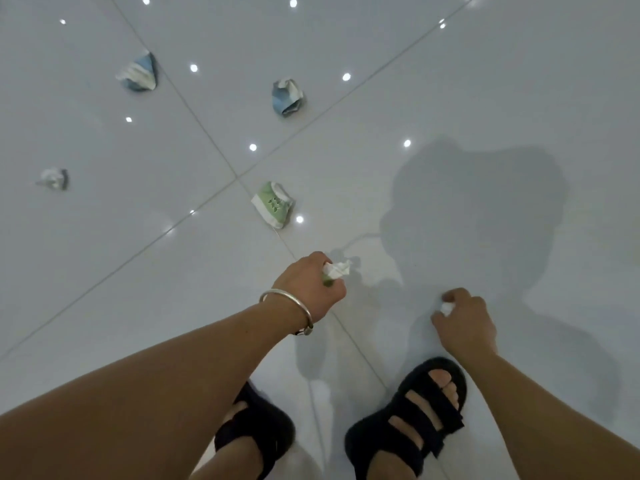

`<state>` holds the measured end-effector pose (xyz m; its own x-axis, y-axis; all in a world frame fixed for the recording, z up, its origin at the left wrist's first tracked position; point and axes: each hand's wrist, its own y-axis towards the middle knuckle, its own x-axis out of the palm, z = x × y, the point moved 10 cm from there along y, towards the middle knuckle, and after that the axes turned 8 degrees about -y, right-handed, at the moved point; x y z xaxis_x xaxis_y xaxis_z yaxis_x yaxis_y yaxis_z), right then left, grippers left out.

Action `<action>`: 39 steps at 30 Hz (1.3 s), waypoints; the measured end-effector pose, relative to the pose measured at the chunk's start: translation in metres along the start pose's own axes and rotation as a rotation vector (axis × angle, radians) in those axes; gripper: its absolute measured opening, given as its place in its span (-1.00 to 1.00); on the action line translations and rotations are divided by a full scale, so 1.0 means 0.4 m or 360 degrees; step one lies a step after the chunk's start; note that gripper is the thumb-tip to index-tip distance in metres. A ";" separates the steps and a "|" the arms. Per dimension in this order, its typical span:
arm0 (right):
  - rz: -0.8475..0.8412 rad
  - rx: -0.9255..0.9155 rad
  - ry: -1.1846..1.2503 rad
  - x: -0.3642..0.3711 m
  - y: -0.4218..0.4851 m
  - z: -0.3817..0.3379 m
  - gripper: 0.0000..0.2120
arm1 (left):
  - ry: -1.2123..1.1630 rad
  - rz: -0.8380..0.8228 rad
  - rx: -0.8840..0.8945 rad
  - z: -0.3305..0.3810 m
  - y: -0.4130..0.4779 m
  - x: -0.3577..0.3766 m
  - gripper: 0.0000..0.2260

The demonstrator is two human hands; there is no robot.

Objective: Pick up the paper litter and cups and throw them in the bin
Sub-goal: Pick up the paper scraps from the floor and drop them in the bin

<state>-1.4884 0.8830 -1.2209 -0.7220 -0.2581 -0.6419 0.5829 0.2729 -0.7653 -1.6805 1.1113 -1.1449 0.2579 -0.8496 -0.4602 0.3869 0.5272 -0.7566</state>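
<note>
Paper litter (338,270), a crumpled white scrap with a trace of green beneath it, is gripped in the left hand (308,289). The fingers curl round it so that the loose end juts out past the knuckles. A metal bangle (287,304) sits on that wrist. The right hand (465,322), well to the side of the left and nearer the body, pinches a small white wad (446,308) in curled fingertips. Both hands hang low over the floor. Each appears loaded with one light piece, which suggests gathering several items per trip rather than carrying them singly.

Just ahead of the left hand a crushed green cup (273,204) lies on its side beside a tile joint; it is judged the nearest item to collect. Farther ahead lies a crushed blue cup (287,97). Beyond it and to the left is a second blue cup (138,72), and far out to the left a small grey-white scrap (53,178). All rest apart from one another.

Below the hands, two feet in black sandals (412,420) stand on the floor (502,81), glossy pale tile whose thin joints cross just beyond the green cup. The gloss mirrors small ceiling lights (194,68) and carries the person's shadow (478,209) ahead of the right hand. No bin is in view.
</note>
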 end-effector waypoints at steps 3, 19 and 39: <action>-0.0063 -0.0239 -0.0039 -0.037 -0.096 -0.166 -0.70 | -0.0015 0.0029 -0.0068 -0.027 -0.080 -0.107 -0.78; 0.0044 -0.1376 -0.0357 -0.462 -0.925 -1.107 -0.63 | -0.0499 0.0797 -0.0236 -0.177 -0.758 -1.013 -0.83; -0.0059 -0.2600 -0.1416 0.049 -2.263 -1.504 -0.59 | -0.1300 0.1775 -0.0889 -0.871 -1.966 -1.077 -0.73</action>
<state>-2.2545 1.1885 -0.5129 -0.0268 -0.4854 -0.8739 -0.7076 0.6267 -0.3264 -2.4041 1.0568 -0.5135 0.6705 0.3202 -0.6693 -0.6704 0.6479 -0.3616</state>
